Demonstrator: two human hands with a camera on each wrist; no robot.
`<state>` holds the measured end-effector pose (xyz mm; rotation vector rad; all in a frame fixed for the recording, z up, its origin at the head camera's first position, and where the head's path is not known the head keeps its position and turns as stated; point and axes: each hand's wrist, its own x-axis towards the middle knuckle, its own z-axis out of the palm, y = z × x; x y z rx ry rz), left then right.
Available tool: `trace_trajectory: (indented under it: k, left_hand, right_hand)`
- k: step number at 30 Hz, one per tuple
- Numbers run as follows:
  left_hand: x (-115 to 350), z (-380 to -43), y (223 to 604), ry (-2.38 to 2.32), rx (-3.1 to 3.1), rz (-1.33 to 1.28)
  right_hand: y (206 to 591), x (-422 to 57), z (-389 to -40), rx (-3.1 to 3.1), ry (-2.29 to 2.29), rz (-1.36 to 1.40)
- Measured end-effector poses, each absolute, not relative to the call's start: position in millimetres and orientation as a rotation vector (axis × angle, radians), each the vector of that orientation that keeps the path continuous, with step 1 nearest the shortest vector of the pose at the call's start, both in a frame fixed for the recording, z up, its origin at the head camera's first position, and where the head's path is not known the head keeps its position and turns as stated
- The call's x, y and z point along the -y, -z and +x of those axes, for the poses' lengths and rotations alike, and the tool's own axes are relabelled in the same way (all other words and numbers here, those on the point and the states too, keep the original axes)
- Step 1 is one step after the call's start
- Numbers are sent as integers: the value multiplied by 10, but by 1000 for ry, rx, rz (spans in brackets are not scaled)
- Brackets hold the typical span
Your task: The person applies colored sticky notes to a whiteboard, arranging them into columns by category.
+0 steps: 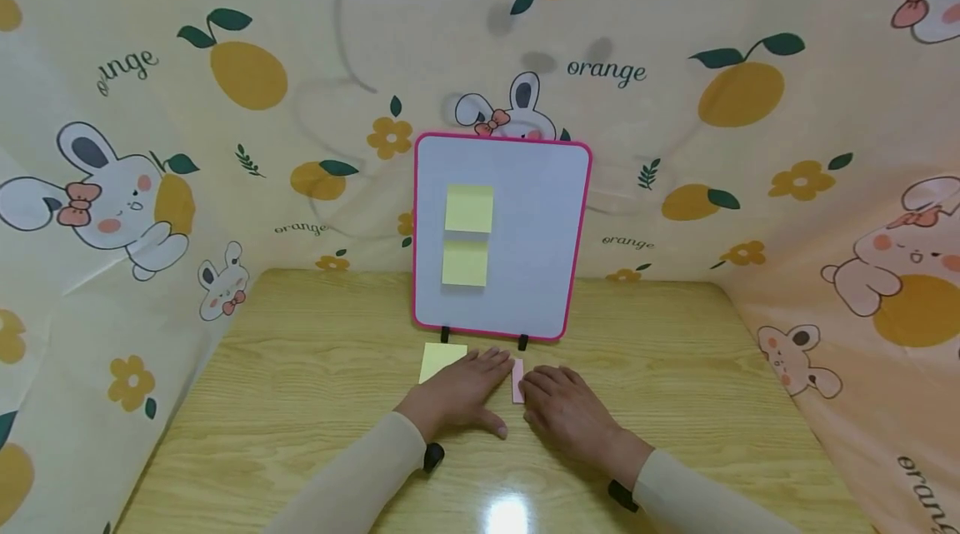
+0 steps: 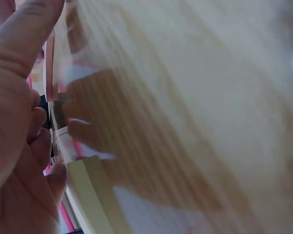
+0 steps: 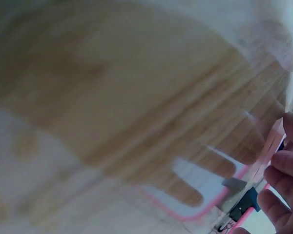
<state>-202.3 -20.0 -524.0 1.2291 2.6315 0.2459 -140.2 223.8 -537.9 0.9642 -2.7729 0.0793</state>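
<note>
A pink sticky note pad (image 1: 517, 391) lies on the table between the two hands, only a narrow strip of it showing in the head view. The left hand (image 1: 467, 388) lies with fingers straight, their tips right at the pad's upper left edge and the thumb spread toward the person. On the other side, the right hand (image 1: 566, 411) has bent fingers and pinches the pad's right edge; the right wrist view shows its thumb at a corner of the pink pad (image 3: 266, 158). A yellow sticky note pad (image 1: 441, 357) sits partly covered by the left hand.
Just behind the hands stands a pink-framed whiteboard (image 1: 532, 242) on black feet (image 1: 522, 342). Two yellow notes, an upper note (image 1: 469, 208) and a lower note (image 1: 465, 264), stick to its left half. Patterned cloth (image 1: 645, 142) encloses the glossy wooden table (image 1: 315, 367).
</note>
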Motion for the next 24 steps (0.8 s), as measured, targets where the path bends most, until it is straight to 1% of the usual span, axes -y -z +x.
trace_trajectory:
  k: [14, 24]
  left_hand:
    - [166, -2053, 5211, -69, -2616, 1260]
    - [146, -2081, 5223, -95, -2595, 1242]
  right_hand:
    - [5388, -2255, -1369, 2741, -140, 1014]
    - [5389, -2242, -1428, 2692, -217, 1037]
